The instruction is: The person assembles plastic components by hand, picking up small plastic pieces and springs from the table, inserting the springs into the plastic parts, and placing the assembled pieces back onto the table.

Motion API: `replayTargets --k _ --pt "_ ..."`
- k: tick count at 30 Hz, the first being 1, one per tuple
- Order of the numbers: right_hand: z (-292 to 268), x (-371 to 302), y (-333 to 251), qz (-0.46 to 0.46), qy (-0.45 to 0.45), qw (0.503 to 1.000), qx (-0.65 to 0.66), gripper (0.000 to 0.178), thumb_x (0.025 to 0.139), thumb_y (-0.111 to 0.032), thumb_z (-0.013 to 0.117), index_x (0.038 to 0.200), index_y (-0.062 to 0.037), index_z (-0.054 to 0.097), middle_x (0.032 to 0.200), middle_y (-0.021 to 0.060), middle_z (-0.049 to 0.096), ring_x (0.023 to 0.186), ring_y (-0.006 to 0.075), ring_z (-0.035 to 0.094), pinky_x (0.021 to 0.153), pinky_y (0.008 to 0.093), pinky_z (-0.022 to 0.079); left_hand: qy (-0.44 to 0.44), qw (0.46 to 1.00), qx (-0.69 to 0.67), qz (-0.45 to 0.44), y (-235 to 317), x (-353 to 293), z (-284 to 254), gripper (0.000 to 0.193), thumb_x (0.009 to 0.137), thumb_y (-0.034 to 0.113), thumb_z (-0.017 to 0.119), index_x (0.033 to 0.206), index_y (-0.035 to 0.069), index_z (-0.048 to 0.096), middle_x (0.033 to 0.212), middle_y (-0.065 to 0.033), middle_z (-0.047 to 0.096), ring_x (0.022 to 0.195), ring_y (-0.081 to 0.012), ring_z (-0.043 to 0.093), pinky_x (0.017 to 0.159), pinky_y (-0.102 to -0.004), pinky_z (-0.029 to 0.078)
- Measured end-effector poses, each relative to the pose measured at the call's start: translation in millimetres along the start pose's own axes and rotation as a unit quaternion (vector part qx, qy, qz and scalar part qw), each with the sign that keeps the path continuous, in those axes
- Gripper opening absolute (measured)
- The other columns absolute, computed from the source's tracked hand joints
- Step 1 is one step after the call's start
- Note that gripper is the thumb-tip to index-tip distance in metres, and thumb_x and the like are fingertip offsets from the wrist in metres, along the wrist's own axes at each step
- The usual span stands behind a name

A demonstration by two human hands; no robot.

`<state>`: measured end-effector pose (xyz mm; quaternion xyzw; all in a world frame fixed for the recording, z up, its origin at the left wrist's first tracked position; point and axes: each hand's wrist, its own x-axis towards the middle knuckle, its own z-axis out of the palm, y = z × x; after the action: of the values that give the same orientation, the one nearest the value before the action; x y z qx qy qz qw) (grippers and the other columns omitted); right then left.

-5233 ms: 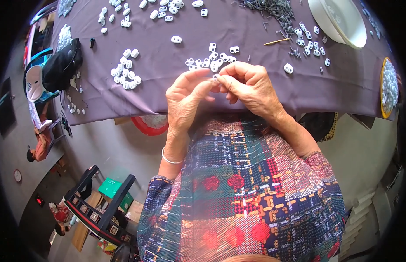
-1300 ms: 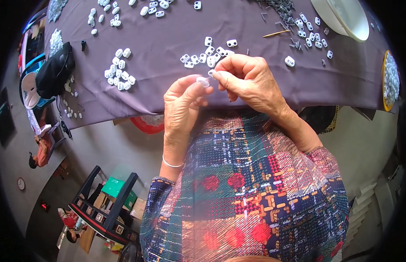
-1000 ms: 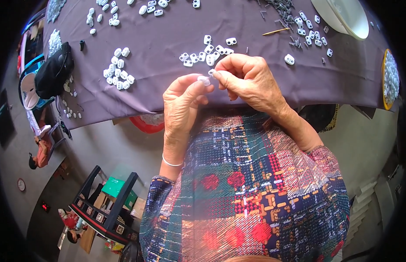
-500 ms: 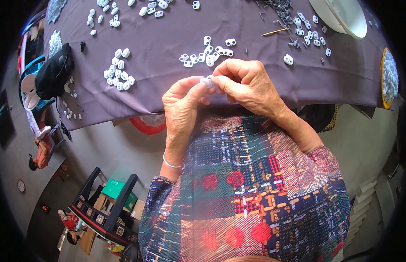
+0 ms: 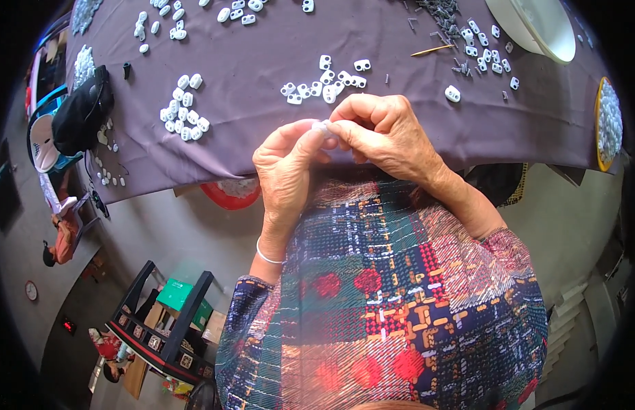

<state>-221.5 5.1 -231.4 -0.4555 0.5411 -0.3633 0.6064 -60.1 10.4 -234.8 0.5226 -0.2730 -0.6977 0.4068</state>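
Held piece: a small white plastic part (image 5: 321, 127), pinched between both hands just above the near edge of the purple cloth (image 5: 263, 102).
Left hand (image 5: 285, 164): thumb and forefinger pressed together on the left side of the part; the other fingers are curled under.
Right hand (image 5: 386, 133): fingertips closed on the part's right side, knuckles arched over it — most of the part is hidden, so its exact shape cannot be told.
Handling: likely very light, stiff and smooth — easy to let slip, so a fingertip pinch at its two ends looks like the sure hold.
Nearest pile: a cluster of like white pieces (image 5: 324, 78) lies on the cloth just beyond the hands.
Left pile: another group of white pieces (image 5: 184, 113) sits well to the left, near a black pouch (image 5: 82, 113).
Right side: scattered white pieces (image 5: 485, 51), small dark grey bits (image 5: 440, 12), a thin wooden stick (image 5: 432, 50) and a white bowl (image 5: 536, 24).
In the way: nothing lies between the hands and the nearest pile.
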Motion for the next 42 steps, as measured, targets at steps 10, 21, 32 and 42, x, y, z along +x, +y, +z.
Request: replayTargets --k 10,21,32,42 --pt "3.5 4.8 2.2 0.012 -0.009 1.0 0.02 0.012 0.086 -0.011 0.058 0.084 0.0003 0.063 0.063 0.0002 0.06 0.048 0.0032 0.051 0.043 0.0173 0.041 0.021 1.0 -0.013 0.005 -5.9 3.9 -3.0 0.014 0.081 0.005 0.065 0.093 -0.002 0.063 0.081 -0.0083 0.066 0.069 -0.0124 0.062 0.062 -0.0221 0.05" --pt "2.6 14.0 12.0 -0.133 -0.005 0.987 -0.093 0.007 0.082 -0.005 0.06 0.082 0.0018 0.062 0.068 0.0042 0.063 0.061 0.0087 0.058 0.054 0.0232 0.046 0.015 1.0 0.001 -0.001 -0.4 5.8 -3.4 0.015 0.083 0.009 0.064 0.094 -0.001 0.062 0.081 -0.0086 0.066 0.071 -0.0138 0.062 0.062 -0.0241 0.049" --pt "11.9 3.5 -3.1 -0.251 0.079 0.895 -0.36 0.031 0.071 -0.02 0.065 0.094 -0.0012 0.055 0.078 0.012 0.057 0.071 0.0272 0.06 0.061 0.0354 0.05 -0.022 0.979 -0.179 -0.092 6.8 3.5 -1.6 0.016 0.085 0.01 0.058 0.098 0.002 0.056 0.091 -0.0084 0.062 0.085 -0.0187 0.063 0.072 -0.0285 0.051" --pt "11.6 -0.5 6.5 -0.248 0.043 0.869 -0.427 0.017 0.073 -0.016 0.063 0.075 -0.0037 0.052 0.066 0.0088 0.054 0.06 0.0256 0.057 0.054 0.0359 0.047 -0.025 0.969 -0.214 -0.119 -0.1 -1.0 0.7 0.015 0.086 0.009 0.057 0.098 0.0 0.056 0.091 -0.008 0.062 0.08 -0.0148 0.062 0.071 -0.0269 0.052"
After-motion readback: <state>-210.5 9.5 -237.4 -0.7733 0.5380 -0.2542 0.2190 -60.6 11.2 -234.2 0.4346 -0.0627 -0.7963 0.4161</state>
